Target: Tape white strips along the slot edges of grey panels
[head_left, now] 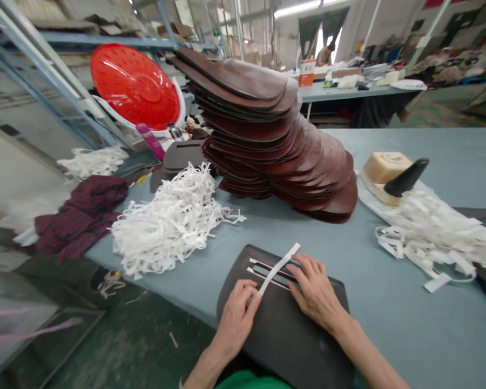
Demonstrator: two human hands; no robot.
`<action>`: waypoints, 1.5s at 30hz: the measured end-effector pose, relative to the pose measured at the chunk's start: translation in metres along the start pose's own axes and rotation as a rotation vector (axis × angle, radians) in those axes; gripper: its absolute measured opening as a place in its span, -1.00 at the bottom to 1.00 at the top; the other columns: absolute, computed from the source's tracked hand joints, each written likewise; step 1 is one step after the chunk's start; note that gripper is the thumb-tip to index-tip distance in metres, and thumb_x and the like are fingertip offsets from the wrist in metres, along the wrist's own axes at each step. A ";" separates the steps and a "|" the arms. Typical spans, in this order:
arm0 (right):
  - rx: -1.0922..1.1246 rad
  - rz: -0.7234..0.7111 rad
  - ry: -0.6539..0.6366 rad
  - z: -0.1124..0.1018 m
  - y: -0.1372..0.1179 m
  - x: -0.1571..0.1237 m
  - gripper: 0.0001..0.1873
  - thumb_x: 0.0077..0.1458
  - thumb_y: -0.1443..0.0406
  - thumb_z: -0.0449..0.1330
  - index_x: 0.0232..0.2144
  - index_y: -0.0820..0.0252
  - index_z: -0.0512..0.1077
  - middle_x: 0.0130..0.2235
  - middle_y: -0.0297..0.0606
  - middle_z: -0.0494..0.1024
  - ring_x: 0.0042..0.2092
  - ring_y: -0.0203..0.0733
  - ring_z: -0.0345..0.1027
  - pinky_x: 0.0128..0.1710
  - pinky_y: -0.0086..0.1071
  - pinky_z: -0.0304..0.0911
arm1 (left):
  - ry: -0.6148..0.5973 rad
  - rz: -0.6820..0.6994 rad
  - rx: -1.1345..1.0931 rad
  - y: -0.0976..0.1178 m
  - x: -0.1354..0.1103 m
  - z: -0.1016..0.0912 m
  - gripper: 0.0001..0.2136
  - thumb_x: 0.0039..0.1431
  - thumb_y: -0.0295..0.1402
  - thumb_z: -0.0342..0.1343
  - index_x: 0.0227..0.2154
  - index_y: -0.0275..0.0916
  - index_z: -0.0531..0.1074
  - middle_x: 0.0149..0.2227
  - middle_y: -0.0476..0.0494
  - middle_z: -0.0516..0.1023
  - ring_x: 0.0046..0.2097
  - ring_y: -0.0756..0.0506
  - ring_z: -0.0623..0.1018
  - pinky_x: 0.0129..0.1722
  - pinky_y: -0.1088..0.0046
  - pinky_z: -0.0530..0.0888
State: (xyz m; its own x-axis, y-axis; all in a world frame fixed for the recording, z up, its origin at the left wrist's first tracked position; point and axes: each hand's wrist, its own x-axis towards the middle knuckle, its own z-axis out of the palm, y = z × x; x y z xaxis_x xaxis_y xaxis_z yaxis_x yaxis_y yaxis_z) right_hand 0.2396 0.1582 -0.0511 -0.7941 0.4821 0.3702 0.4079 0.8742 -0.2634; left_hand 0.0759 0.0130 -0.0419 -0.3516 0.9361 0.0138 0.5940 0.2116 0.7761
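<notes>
A dark grey panel (287, 329) with a rounded outline lies on the table edge in front of me. It has a long narrow slot (271, 270) near its far side, with white strips (277, 281) along the slot's edges. My left hand (238, 313) pinches the near end of a loose white tape strip (276, 270), which slants up across the slot, its far end free. My right hand (314, 289) rests on the panel at the slot's right end, fingers stretched and apart, close beside the strip. Whether its fingertips touch the strip is unclear.
A tall leaning stack of brown panels (283, 140) stands behind. Heaps of white strips lie left (166, 221) and right (441, 227). A tape block with a black handle (407, 178), a red basket (135, 86) and striped cloth (79, 216) are around. A person (326, 54) stands far off.
</notes>
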 end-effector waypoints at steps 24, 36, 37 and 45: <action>-0.059 0.146 -0.100 -0.033 0.033 -0.057 -0.69 0.28 0.30 -0.15 -0.23 0.13 0.39 -0.38 -0.29 0.46 -0.37 -0.26 0.28 -0.31 -0.35 0.07 | -0.304 0.070 -0.050 -0.020 0.041 -0.021 -0.74 0.28 -0.32 -0.18 -0.46 -0.22 0.33 -0.40 0.01 0.41 -0.30 0.00 0.41 -0.23 0.51 0.28; 0.342 0.767 -0.060 -0.018 0.027 -0.081 -0.61 0.07 -0.03 -0.05 -0.34 0.05 0.42 -0.39 -0.33 0.54 -0.35 -0.20 0.43 -0.33 -0.39 0.28 | -0.121 -0.206 0.024 -0.032 0.078 -0.027 -0.77 0.09 -0.24 -0.01 -0.43 -0.26 0.48 -0.53 0.01 0.48 -0.48 0.01 0.40 -0.49 0.53 0.23; 0.318 0.851 -0.080 -0.019 0.028 -0.079 -0.60 0.04 -0.06 -0.04 -0.37 0.04 0.42 -0.45 -0.35 0.52 -0.41 -0.20 0.42 -0.38 -0.38 0.27 | -0.086 -0.217 0.044 -0.034 0.086 -0.024 -0.79 0.06 -0.25 0.01 -0.44 -0.26 0.48 -0.55 0.01 0.47 -0.49 0.01 0.40 -0.50 0.53 0.23; 0.344 1.042 -0.132 -0.023 0.034 -0.074 -0.53 -0.06 -0.11 -0.06 -0.36 0.05 0.41 -0.46 -0.35 0.52 -0.41 -0.18 0.40 -0.38 -0.36 0.22 | -0.006 -0.263 0.099 -0.039 0.106 -0.011 -0.83 0.01 -0.31 0.04 -0.47 -0.26 0.50 -0.52 -0.04 0.52 -0.46 0.00 0.46 -0.43 0.53 0.28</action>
State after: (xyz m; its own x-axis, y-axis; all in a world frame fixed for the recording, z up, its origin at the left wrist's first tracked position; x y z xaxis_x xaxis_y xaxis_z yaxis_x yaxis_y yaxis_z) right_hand 0.3229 0.1536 -0.0670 -0.1848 0.9450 -0.2698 0.7742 -0.0291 -0.6322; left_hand 0.0075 0.1011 -0.0644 -0.4992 0.8468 -0.1838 0.5508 0.4738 0.6871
